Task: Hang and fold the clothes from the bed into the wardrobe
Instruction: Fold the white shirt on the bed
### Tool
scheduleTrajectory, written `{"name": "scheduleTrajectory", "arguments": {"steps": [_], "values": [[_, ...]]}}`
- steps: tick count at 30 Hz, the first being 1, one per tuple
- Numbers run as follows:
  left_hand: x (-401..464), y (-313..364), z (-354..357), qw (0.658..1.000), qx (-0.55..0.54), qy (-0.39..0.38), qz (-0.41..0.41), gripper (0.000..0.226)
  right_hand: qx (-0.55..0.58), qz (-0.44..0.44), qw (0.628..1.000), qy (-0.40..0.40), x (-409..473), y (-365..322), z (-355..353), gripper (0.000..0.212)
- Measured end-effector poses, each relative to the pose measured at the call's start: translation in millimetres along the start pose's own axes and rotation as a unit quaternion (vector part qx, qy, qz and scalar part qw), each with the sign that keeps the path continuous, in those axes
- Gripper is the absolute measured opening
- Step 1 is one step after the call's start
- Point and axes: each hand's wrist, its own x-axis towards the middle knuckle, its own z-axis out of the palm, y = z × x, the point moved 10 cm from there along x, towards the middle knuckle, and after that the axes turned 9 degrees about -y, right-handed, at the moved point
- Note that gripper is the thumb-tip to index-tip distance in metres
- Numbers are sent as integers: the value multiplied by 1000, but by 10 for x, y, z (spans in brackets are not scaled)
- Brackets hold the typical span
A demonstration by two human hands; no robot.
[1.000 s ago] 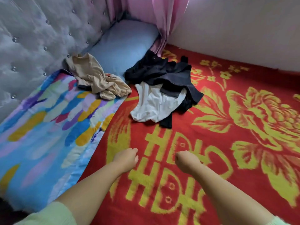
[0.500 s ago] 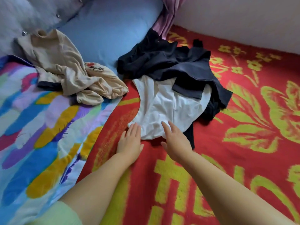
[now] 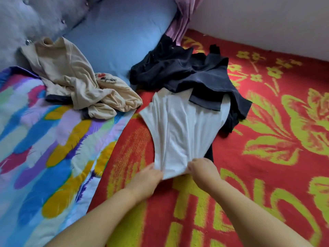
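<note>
Two hands, left (image 3: pixel 148 177) and right (image 3: pixel 203 169), each grip clamped on white garment (image 3: pixel 179 132) hem.

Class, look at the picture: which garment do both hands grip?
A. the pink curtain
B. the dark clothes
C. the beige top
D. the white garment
D: the left hand and right hand both pinch the near edge of the white garment, pulling it taut.

I count three lots of clothing on the bed: one white garment (image 3: pixel 179 136) at centre, one dark navy heap (image 3: pixel 187 72) above it, one beige garment (image 3: pixel 76 81) upper left. One blue pillow (image 3: pixel 117 38), one multicoloured quilt (image 3: pixel 44 148), two hands in frame.
</note>
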Motion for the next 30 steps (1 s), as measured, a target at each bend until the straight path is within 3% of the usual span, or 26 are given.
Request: {"name": "scheduleTrajectory", "arguments": {"steps": [2,5,8,12,16,17,19,21,22,25,28,30], "values": [[-234,119,336,986,-63,-145,-58,13,4,-20,999,-32,-284,-15,133,25],[-540,510,392,969,-104,-208,-84,20,12,-33,993,-114,-742,-75,426,23],[-782,902,196,966,-194,-152,-78,47,52,-21,980,-193,-1189,-143,833,14],[-930,1178,-164,946,-284,-85,-131,20,150,-27,959,-240,-1765,-352,1151,24],[-804,1661,-664,938,-322,-35,-120,21,290,-27,936,-196,-2226,-299,824,17],[-793,1852,-785,931,-341,-37,-121,20,345,-16,922,-174,-2391,-207,670,14],[-738,2246,-1023,922,-368,-47,-108,19,515,-13,852,-92,-2668,24,265,43],[-686,2694,-1343,929,-358,-42,-88,14,646,-61,760,-45,-3041,211,-196,65],[-657,2878,-1531,930,-357,-30,-77,10,650,-108,751,-47,-3217,208,-451,67],[-618,3508,-2260,921,-387,24,-42,6,565,-200,798,-51,-3804,289,-1118,57],[-639,4015,-2834,905,-421,53,-14,17,446,-161,880,45,-4202,628,-1582,20],[-642,4204,-3097,886,-455,88,-1,28,408,-126,898,110,-4400,851,-1855,34]]}}
